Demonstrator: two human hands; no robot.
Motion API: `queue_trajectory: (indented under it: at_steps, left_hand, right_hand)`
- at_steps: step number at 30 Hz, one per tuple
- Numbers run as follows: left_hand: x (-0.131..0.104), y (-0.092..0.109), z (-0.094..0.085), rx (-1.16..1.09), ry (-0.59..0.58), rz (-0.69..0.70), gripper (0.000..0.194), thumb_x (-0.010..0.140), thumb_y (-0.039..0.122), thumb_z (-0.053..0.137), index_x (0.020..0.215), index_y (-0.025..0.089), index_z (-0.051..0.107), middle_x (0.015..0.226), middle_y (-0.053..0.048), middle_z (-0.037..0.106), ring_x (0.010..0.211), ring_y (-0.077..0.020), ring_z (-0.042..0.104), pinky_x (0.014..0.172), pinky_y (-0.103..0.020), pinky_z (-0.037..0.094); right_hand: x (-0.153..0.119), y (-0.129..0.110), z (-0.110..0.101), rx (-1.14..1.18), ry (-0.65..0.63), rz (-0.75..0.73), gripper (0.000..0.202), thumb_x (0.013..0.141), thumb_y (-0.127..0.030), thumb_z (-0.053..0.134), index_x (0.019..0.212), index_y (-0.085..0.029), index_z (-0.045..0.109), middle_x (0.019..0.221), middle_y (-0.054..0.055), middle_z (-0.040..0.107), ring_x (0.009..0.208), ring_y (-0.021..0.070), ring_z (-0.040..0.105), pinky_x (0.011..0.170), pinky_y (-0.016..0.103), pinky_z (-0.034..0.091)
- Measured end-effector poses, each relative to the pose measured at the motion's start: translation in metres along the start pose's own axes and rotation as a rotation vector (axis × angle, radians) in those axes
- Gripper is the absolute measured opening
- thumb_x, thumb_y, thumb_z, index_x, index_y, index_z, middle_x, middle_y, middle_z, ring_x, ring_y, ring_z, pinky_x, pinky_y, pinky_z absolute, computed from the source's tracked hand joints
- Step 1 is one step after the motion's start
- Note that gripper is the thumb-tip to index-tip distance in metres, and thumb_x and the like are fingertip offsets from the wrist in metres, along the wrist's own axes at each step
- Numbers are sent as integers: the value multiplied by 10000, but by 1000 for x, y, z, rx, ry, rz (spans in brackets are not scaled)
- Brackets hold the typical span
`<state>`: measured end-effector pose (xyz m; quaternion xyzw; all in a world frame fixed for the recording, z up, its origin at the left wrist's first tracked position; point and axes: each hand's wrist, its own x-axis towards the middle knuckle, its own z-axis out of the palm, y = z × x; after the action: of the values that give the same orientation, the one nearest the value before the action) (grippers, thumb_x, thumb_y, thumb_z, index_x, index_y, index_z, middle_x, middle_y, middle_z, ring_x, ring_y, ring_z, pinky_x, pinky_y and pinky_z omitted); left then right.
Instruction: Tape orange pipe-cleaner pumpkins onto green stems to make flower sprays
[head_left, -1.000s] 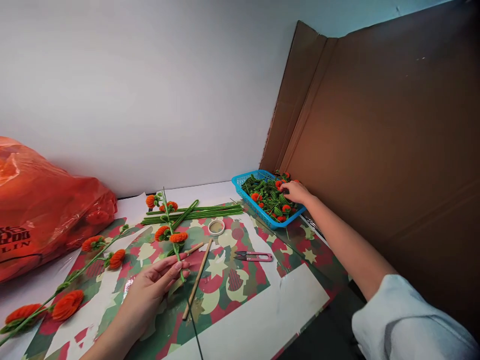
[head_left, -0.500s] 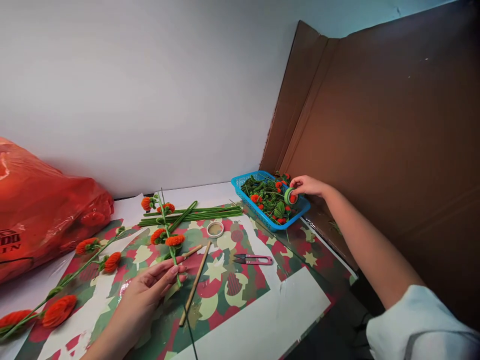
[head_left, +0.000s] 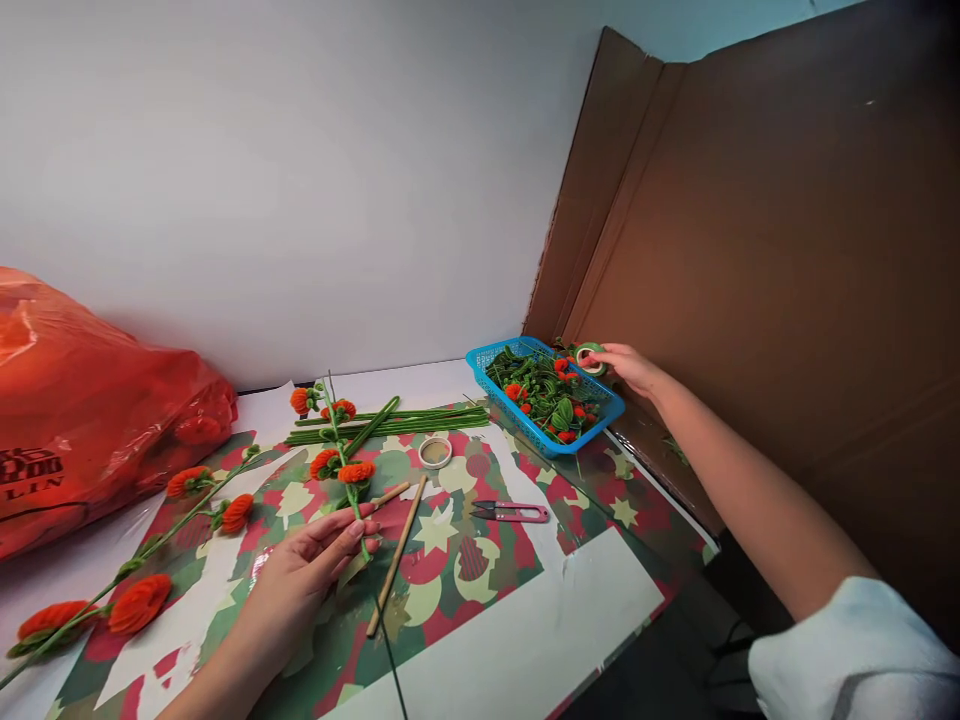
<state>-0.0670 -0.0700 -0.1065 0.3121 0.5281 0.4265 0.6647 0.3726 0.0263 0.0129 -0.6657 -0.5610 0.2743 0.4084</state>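
My left hand [head_left: 319, 555] pinches the lower stem of a flower spray [head_left: 344, 455], which has several orange blooms and green leaves along it. Out at the far right, my right hand [head_left: 626, 368] grips a roll of green tape [head_left: 590, 359] just above the back corner of a blue plastic basket [head_left: 541, 438]. Green leafy pieces [head_left: 529, 378] and small orange blooms fill that basket. A finished-looking spray with larger orange flowers [head_left: 140, 603] lies on the table to the left of my left hand.
Green fuzzy stems [head_left: 427, 420] lie near the wall. A tape ring [head_left: 435, 453], pink-handled thread snips [head_left: 511, 511] and a thin wooden stick [head_left: 397, 555] rest on the patterned sheet [head_left: 480, 600]. A red plastic bag [head_left: 127, 420] bulges at left; a cardboard panel [head_left: 772, 260] stands at right.
My right hand has moved up and back with the tape roll, from over the basket to its far corner. My left hand keeps hold of the flower stem. The view has shifted slightly.
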Motion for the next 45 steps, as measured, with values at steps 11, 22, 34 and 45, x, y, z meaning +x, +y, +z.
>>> queue_trajectory:
  at_steps: [11,22,34,45]
  left_hand:
    - [-23,29,-5,-21,-16,209,342,546,293,795,821,132,673,697,-32,678,555,-101,593,510,-183,477]
    - [-16,34,-31,-74,20,326,273,582,288,776,758,121,652,799,-68,695,581,-96,603,558,-201,484]
    - [-24,27,-22,-12,-39,326,272,681,347,700,849,140,646,848,-70,709,699,-126,649,600,-207,474]
    - [-35,27,-8,7,4,334,288,626,347,732,799,128,662,753,-65,708,596,-124,620,484,-199,424]
  right_hand:
    - [-103,-34,136,-331,-758,-315,190,830,-329,478,846,-176,588,771,17,612,678,153,540,593,251,389]
    - [-99,-86,256,-650,-481,-911,347,749,-7,507,1027,-178,624,1012,123,582,966,253,482,761,359,361]
    - [-142,-89,260,464,-409,-252,223,768,-374,607,724,-160,561,672,4,585,631,151,597,610,285,494]
    - [-178,-97,267,572,-339,-88,181,723,-327,641,712,-179,537,682,-6,572,640,135,558,587,256,458]
